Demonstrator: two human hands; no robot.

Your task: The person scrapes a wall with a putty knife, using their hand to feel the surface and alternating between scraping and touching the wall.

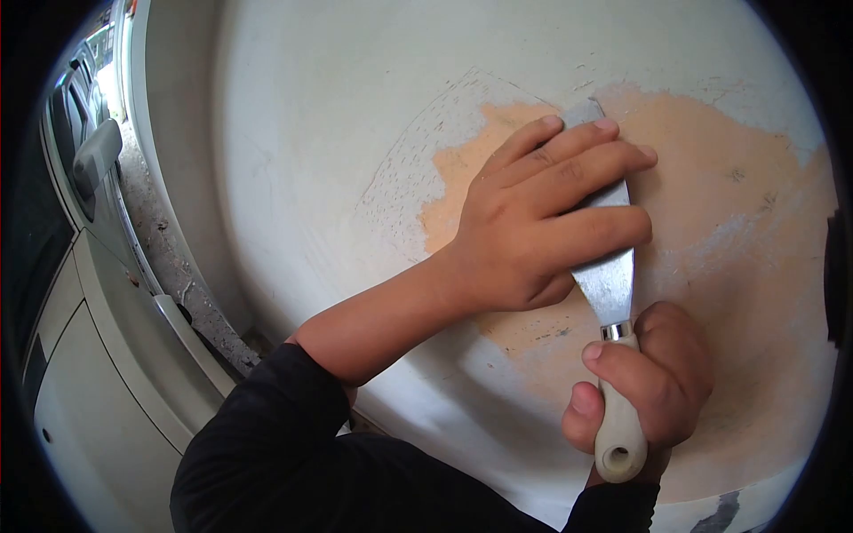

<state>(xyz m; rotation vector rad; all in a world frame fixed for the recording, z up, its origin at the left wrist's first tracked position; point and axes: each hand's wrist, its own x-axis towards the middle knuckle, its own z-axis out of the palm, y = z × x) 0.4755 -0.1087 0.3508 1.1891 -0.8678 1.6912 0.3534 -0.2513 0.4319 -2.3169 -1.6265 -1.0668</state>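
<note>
A putty knife stands nearly upright in view, its metal blade [609,284] lying against a light panel with an orange-tan patch [702,151]. Across the blade rests my left hand [533,209], fingers stretched out and apart, with the fingertips over the metal. Its thumb is partly hidden near the blade's left edge. Lower down, my right hand [666,369] is closed around the pale handle [620,435], which has a hole at its end. The blade's tip shows just above my left fingers. Scratched, speckled marks surround the patch's left edge.
At the left are a light-coloured vehicle's door [98,382] and a side mirror [98,155]. A strip of rough ground [169,240] runs between it and the panel. A dark object [835,280] sits at the right edge.
</note>
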